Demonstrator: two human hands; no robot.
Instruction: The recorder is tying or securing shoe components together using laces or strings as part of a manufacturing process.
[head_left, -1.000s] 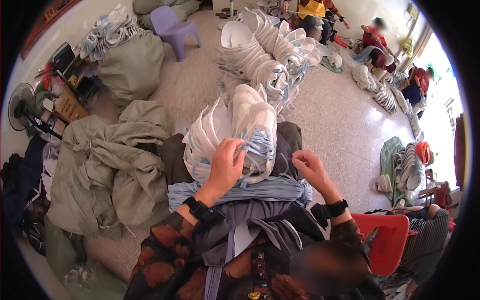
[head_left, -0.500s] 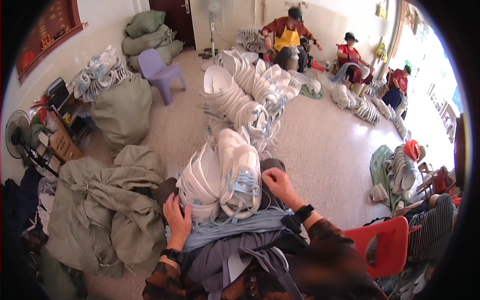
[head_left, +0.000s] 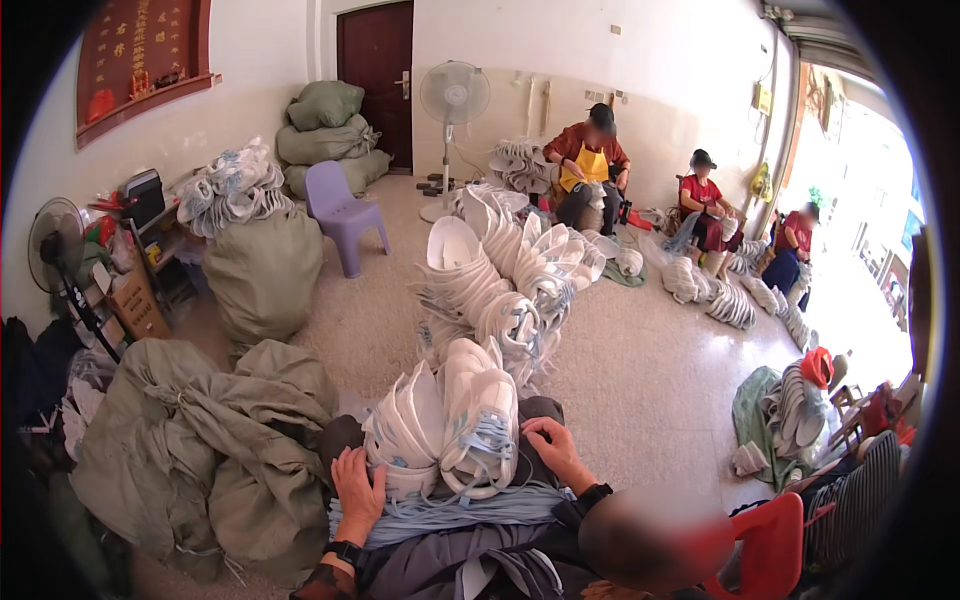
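A stack of white cup-shaped face masks point(head_left: 445, 425) with pale blue straps rests on the person's lap, near the bottom middle of the view, fanned into two leaning bundles. The left hand point(head_left: 357, 487) lies flat and open against the left bundle's lower edge, fingers spread on it. The right hand point(head_left: 553, 450) curls loosely on the right bundle's side, fingertips pressing the outer mask rather than closing round it. Below the stack a band of loose blue straps point(head_left: 450, 508) drapes across the knees.

The bundles lean apart at the top, held only by side pressure; if either hand eases, the outer masks could slide off the lap onto the floor, and the trailing straps could snag and drag others with them.

Just beyond, a larger heap of nested masks point(head_left: 500, 280) sits on the tiled floor point(head_left: 640, 370). To the left lie crumpled green sacks point(head_left: 200, 450); farther left a filled sack point(head_left: 262, 275) and a purple plastic chair point(head_left: 342, 215). Three seated people point(head_left: 592, 165) work by the far wall.

The bottom of the stack is hidden behind the hands, and what seems a red chair point(head_left: 770, 540) is cut off at the lower right.
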